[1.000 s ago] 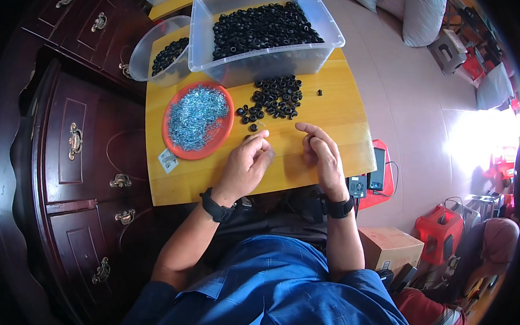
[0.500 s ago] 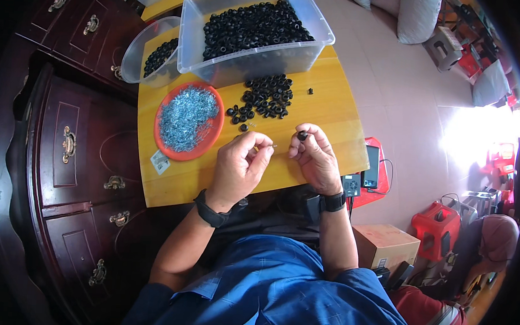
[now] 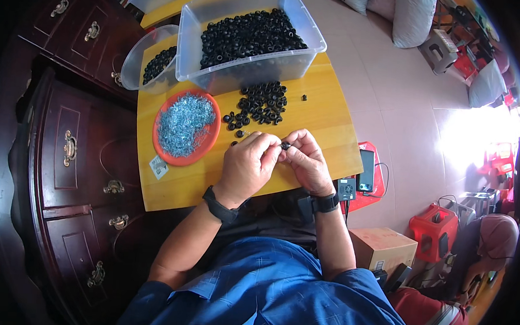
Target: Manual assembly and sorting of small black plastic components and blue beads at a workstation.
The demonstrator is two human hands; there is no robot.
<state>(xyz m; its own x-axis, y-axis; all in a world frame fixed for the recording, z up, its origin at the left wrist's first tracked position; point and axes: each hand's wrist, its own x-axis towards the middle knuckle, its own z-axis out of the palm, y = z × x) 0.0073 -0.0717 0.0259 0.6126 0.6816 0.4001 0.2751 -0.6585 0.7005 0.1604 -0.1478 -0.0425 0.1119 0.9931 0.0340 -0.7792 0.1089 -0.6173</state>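
Observation:
My right hand (image 3: 310,165) pinches a small black ring-shaped part (image 3: 285,145) between thumb and fingertips. Thumb and forefinger of my left hand (image 3: 248,166) are pressed together right against that part; the tiny thin metal piece they hold is mostly hidden now. Just beyond the hands, a loose pile of similar black parts (image 3: 263,102) lies on the yellow tabletop (image 3: 323,130). To the left is an orange plate (image 3: 156,138) heaped with small, shiny, bluish-silver metal pieces (image 3: 182,123).
A large clear plastic bin (image 3: 250,68) full of black parts stands at the table's far side. Beside it is a round clear tub (image 3: 135,62) with more. One black part (image 3: 304,98) lies apart. Dark wooden drawers (image 3: 67,146) border the left; a cardboard box (image 3: 383,248) stands right.
My hands have come together: the left fingertips, apart from the black part before, now meet it. The right hand has shifted left with the part. The view has tilted slightly.

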